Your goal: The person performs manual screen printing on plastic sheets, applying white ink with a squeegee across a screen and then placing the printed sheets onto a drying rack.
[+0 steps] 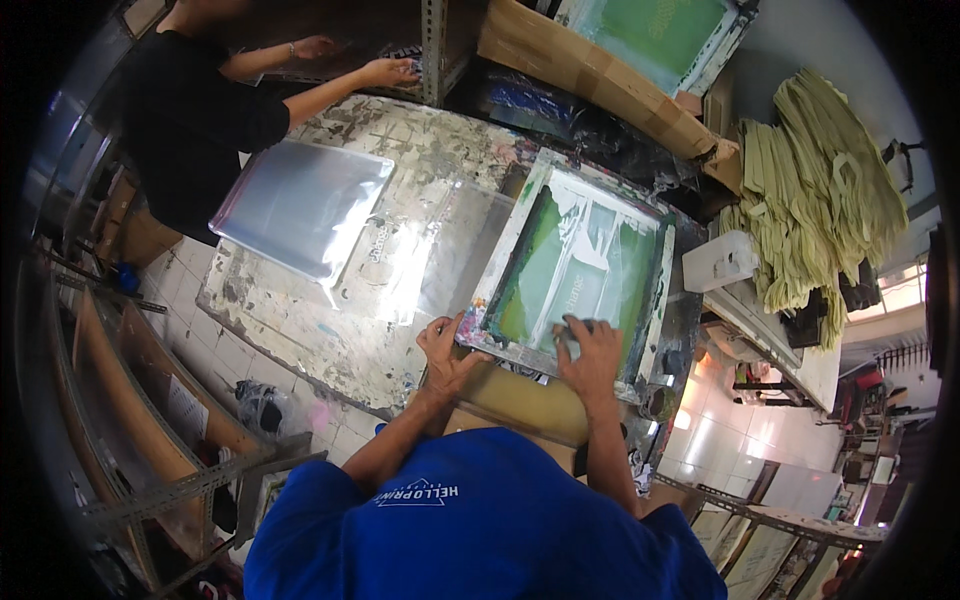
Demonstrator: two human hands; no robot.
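A screen printing frame [655, 318] with green mesh and streaks of white ink lies on the worktable just ahead of me. My left hand [449, 353] grips its near left corner, with the thumb along the front edge. Over the near part of the mesh, my right hand [592, 352] has its fingers curled down. Something dark shows at its fingertips, too small to name. Left of the frame, a clear plastic sheet [452, 250] lies flat on the table. Farther left is a stack of clear plastic sheets [300, 205].
A paint-stained worktable [255, 300] carries these things. At the far left, a person in black [175, 120] reaches toward a metal post [433, 50]. A white plastic container [720, 262] and hanging yellowish cloths [810, 190] are to the right. Racked boards [110, 390] stand at lower left.
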